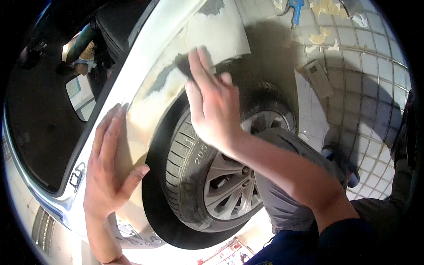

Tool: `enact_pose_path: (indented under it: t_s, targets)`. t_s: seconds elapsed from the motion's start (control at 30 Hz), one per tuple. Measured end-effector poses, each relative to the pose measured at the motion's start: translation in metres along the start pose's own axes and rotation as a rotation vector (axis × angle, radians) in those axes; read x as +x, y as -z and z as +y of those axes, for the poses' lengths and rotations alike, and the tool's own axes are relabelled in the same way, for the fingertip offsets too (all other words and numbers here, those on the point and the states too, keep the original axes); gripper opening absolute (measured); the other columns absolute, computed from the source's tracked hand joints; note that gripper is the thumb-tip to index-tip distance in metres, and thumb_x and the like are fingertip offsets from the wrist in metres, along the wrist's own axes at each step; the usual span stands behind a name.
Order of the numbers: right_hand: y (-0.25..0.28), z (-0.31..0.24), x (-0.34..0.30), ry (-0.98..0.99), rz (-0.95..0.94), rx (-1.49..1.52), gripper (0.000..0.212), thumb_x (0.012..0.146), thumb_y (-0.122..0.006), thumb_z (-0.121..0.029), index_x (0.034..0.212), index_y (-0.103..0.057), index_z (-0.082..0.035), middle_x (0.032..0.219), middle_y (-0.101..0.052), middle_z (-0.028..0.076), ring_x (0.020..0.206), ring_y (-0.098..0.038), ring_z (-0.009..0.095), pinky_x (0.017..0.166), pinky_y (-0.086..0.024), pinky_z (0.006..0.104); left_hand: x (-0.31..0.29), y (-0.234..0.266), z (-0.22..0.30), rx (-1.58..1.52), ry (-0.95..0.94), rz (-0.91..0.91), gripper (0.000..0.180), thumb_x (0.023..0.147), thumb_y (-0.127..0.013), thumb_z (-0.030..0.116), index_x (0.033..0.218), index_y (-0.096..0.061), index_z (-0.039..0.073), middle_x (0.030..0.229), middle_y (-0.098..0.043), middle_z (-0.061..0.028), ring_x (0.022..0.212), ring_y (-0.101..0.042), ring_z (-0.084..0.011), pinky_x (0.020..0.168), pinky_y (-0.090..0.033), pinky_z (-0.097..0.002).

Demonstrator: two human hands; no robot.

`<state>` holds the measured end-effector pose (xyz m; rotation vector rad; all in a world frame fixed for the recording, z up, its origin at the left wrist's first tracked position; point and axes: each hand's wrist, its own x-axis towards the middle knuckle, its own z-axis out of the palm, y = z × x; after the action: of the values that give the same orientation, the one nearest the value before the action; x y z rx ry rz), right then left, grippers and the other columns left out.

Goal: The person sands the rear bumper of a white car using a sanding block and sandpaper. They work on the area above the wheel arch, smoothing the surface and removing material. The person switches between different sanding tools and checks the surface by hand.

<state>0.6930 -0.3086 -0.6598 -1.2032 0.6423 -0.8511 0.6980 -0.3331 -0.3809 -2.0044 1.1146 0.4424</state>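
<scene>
A white car's rear body panel [137, 115] arches over a wheel, with beige filler and grey patches on it. My left hand [106, 168] lies flat on the panel between the window and the wheel arch, thumb and fingers apart. Higher up, near the arch's upper edge, my right hand [216, 104] presses its fingertips on the panel and is smeared by motion. A dark grey piece [184, 66], like sandpaper, shows at its index finger and thumb; its outline is unclear against the grey patch. Below my right hand stand the tyre [179, 172] and its silver spoked rim [221, 194].
A side window [44, 110] opens onto a dark cabin on the left. My grey-trousered knee [287, 176] is close beside the wheel. On the white tiled floor [366, 101] lie a blue air gun [297, 11], torn yellowish paper scraps [327, 6] and a flat pale box [319, 79].
</scene>
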Motion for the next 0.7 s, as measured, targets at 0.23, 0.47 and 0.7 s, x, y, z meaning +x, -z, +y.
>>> enact_pose_path:
  t_s: [0.23,0.47,0.7]
  targets:
    - [-0.002,-0.008,-0.007,-0.069,-0.004,0.071,0.063,0.107,-0.049,-0.03,0.16,-0.033,0.0,0.152,-0.053,0.027,0.076,-0.064,0.03,0.076,-0.05,0.0419,0.001,0.001,-0.002,0.008,0.0,-0.006,0.092,0.079,-0.079,0.037,0.158,-0.042,0.006,0.154,-0.046,-0.0267,0.139,-0.051,-0.0472,0.115,-0.043,-0.0521]
    - [0.014,-0.026,-0.023,-0.097,-0.111,0.039,0.058,0.107,-0.05,-0.027,0.156,-0.039,0.002,0.152,-0.053,0.025,0.093,-0.069,0.035,0.089,-0.05,0.0458,-0.001,0.002,0.001,-0.02,0.04,-0.017,0.091,0.082,-0.078,0.041,0.158,-0.042,0.004,0.156,-0.045,-0.0264,0.142,-0.048,-0.0458,0.116,-0.04,-0.0521]
    - [0.012,-0.043,-0.032,-0.149,-0.106,0.061,0.058,0.107,-0.047,-0.028,0.158,-0.036,-0.002,0.152,-0.056,0.021,0.099,-0.065,0.03,0.09,-0.043,0.0473,0.0,0.001,0.002,-0.064,0.034,-0.013,0.092,0.079,-0.08,0.036,0.157,-0.043,0.004,0.153,-0.047,-0.027,0.139,-0.05,-0.0473,0.114,-0.043,-0.0513]
